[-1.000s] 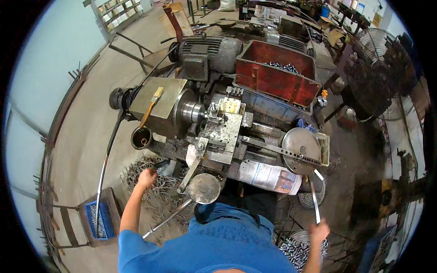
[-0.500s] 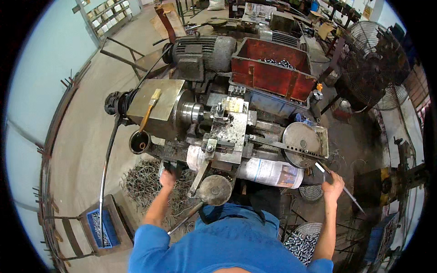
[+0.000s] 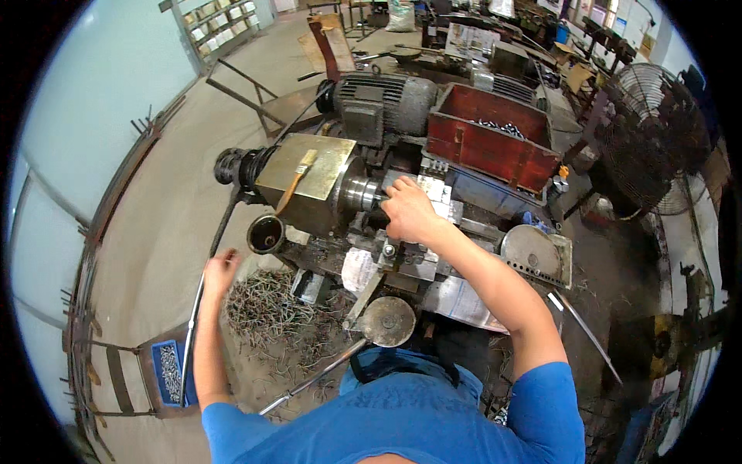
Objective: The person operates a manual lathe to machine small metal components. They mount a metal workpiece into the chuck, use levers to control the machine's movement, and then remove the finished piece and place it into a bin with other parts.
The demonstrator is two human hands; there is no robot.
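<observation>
My right hand (image 3: 410, 209) reaches across the lathe, with its curled fingers at the front of the shiny metal chuck (image 3: 359, 193). Whatever lies between those fingertips is hidden by the hand. My left hand (image 3: 222, 271) is out to the left, close beside a long metal lever (image 3: 195, 317). Its fingers look curled, somewhat blurred, and I cannot make out what is in them. Between the hands, a brush (image 3: 297, 184) with a wooden handle lies on the metal headstock cover (image 3: 325, 164). A dark round pot (image 3: 266, 233) is fixed below it.
A red bin (image 3: 487, 139) with small metal parts stands behind the lathe, beside an electric motor (image 3: 379, 104). Metal shavings (image 3: 270, 309) cover the floor at front left. A blue tray (image 3: 168, 375) holds small parts. Handwheels (image 3: 389, 321) project near my body; a large fan (image 3: 653, 147) stands right.
My right hand has left the lever at the right and come to the chuck. My left hand has moved left, away from the machine's front. The view has shifted slightly.
</observation>
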